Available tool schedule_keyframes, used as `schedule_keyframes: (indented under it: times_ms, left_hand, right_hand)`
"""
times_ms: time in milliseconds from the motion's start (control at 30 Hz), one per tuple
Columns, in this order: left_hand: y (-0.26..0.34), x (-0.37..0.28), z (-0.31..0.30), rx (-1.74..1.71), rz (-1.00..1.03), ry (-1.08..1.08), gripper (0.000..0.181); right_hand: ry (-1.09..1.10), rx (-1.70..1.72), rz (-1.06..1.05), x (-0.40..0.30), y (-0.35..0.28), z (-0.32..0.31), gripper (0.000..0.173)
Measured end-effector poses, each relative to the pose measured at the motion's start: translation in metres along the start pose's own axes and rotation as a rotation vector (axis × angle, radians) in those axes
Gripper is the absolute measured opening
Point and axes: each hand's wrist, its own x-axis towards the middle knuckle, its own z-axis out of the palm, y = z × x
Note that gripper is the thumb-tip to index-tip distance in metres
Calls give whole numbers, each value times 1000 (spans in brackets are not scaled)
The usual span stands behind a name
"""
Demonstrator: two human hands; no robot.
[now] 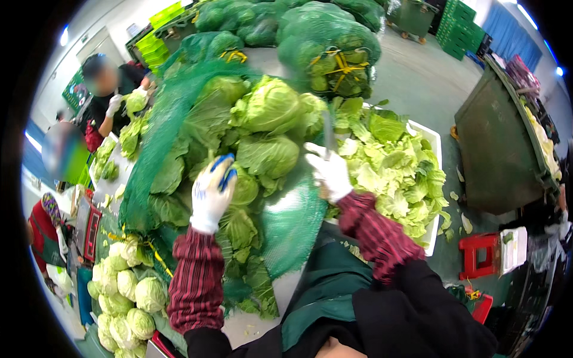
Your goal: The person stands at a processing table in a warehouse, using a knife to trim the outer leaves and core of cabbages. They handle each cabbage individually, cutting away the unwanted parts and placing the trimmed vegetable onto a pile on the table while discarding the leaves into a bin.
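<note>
Untrimmed cabbages [268,105] with loose outer leaves lie on an opened green mesh sack [293,223] in front of me. My left hand [212,192], in a white glove with blue fingertips, is over the near left part of the heap, its fingers partly bent; whether it touches a cabbage I cannot tell. My right hand [330,172], gloved in white, grips a knife, its blurred blade [329,127] pointing away from me between the heap and a white crate [434,141] piled with cut cabbage leaves [394,174].
Trimmed cabbages [127,286] are stacked at lower left. Full mesh sacks [331,40] stand beyond the heap. A person [107,98] handles a cabbage at upper left; another [44,232] is at far left. A large green bin [501,138] and red stool [476,255] stand right.
</note>
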Motion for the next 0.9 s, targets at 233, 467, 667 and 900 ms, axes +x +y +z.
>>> schedule_keyframes:
  times_ms: [233,467,667,900]
  left_hand:
    - [-40,61,112,-11,-427,-404,44]
    - [4,27,100,-227,-454,-183,46]
    - [82,-9,73,-401,-335,-6,45]
    - [83,-45,112,-346,-259,-133,48]
  right_hand:
    - [67,53,15,36,66,33,79]
    - [77,195,-14,0,62,17,76]
    - [10,-5,73,-59,15,-9,83]
    - [-229,-964,-240,-43,-4,-62,90]
